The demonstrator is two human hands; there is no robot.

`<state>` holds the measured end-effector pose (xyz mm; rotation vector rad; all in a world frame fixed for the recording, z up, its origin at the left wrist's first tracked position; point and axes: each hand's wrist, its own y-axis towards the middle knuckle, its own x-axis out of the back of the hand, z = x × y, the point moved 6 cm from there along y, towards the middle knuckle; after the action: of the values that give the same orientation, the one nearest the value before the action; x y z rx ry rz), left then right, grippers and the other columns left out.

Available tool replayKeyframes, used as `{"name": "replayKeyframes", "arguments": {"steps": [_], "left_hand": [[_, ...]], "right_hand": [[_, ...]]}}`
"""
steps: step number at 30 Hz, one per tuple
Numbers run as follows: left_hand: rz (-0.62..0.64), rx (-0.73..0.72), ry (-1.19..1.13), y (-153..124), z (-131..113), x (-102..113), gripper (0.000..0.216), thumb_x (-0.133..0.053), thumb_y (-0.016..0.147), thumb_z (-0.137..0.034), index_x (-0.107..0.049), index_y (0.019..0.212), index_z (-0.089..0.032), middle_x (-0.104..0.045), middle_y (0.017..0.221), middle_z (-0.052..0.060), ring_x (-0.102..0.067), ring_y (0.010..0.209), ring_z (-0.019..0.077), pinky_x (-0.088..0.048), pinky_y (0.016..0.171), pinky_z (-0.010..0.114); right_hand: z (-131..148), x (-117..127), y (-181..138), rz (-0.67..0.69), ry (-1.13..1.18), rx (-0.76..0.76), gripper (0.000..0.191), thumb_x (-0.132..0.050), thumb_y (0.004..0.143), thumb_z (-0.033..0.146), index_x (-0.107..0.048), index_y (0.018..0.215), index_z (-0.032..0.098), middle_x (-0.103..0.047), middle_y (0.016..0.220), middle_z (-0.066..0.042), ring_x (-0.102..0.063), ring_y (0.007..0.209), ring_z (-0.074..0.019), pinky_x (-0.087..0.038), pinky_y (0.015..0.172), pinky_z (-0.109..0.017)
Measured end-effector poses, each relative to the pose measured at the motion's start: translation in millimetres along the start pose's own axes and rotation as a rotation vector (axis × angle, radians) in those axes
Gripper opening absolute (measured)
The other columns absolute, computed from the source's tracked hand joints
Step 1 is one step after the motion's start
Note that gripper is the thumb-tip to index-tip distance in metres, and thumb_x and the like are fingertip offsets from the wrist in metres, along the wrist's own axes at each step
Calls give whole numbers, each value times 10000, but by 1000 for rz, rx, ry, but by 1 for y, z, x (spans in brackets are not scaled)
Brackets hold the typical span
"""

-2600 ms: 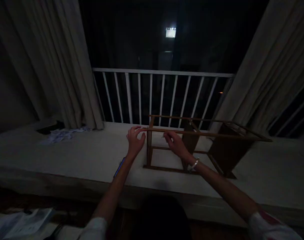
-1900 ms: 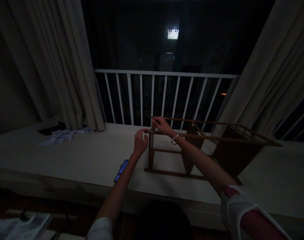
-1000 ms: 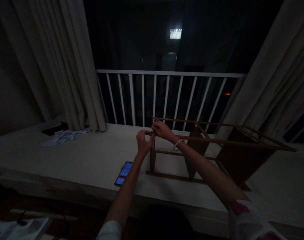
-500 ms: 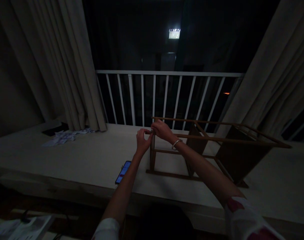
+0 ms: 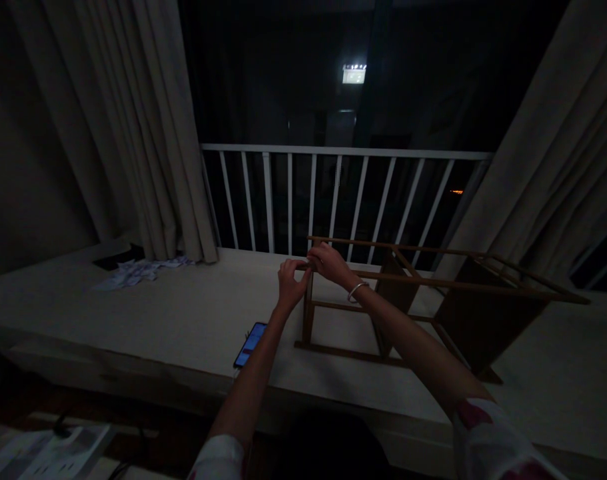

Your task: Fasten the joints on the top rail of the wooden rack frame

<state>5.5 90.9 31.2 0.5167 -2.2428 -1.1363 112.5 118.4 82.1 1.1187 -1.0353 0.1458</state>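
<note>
A brown wooden shelf frame (image 5: 453,283) lies on its side on the pale window ledge (image 5: 183,320). At the near left corner of its upper rail, my left hand (image 5: 290,283) and my right hand (image 5: 330,263) meet with fingertips pinched together. Something small sits between the fingers, too dark and tiny to name. My right hand, with a silver bangle (image 5: 357,291) on its wrist, rests against the end of the rail. A phone with a lit screen (image 5: 250,345) lies on the ledge beside my left forearm.
Crumpled papers (image 5: 143,270) lie by the left curtain (image 5: 153,167). A white railing (image 5: 339,200) runs along the dark window behind the shelf frame. Below the ledge, at lower left, is a white power strip (image 5: 68,453). Another curtain (image 5: 543,153) hangs at the right.
The view has shifted slightly, so everything sits a little further right and lower. Both hands stay at the same corner of the frame, with the fingers slightly rearranged.
</note>
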Motion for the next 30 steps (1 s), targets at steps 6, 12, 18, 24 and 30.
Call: {"name": "replayKeyframes", "arguments": {"steps": [6,12,18,24,30], "left_hand": [[-28,40,2,2,1,0,125,-503,740,-298,-551,815,-209,-538,826,36,-471,859,177,-334,793,348],[-72,91,-4,5,3,-1,128,-508,735,-297,-568,809,-212,-537,816,37,-472,839,171,-338,777,342],[-84,123,10,7,2,-1,105,-515,724,-284,-576,773,-213,-542,796,27,-480,833,171,-326,786,349],[-96,129,11,8,2,0,80,-521,711,-266,-574,723,-207,-545,777,28,-488,827,174,-331,783,351],[-97,124,27,9,4,-1,76,-537,697,-270,-571,715,-204,-545,772,21,-495,819,168,-337,784,348]], "right_hand": [[5,2,-1,4,-37,7,191,-375,831,199,-552,776,153,-543,730,-71,-398,760,-176,-307,717,-295],[1,-1,1,16,8,-1,181,-385,827,199,-554,783,155,-543,746,-63,-413,772,-167,-318,695,-277],[-8,3,0,-81,123,-90,164,-403,815,245,-543,792,162,-544,765,-56,-445,772,-160,-332,709,-275],[-41,11,-3,-323,410,-358,280,-363,812,395,-522,810,165,-543,676,-23,-486,639,-133,-369,616,-255],[-52,-4,4,-286,804,-459,308,-478,721,469,-462,785,168,-583,611,-7,-499,530,-101,-386,524,-224]]}}
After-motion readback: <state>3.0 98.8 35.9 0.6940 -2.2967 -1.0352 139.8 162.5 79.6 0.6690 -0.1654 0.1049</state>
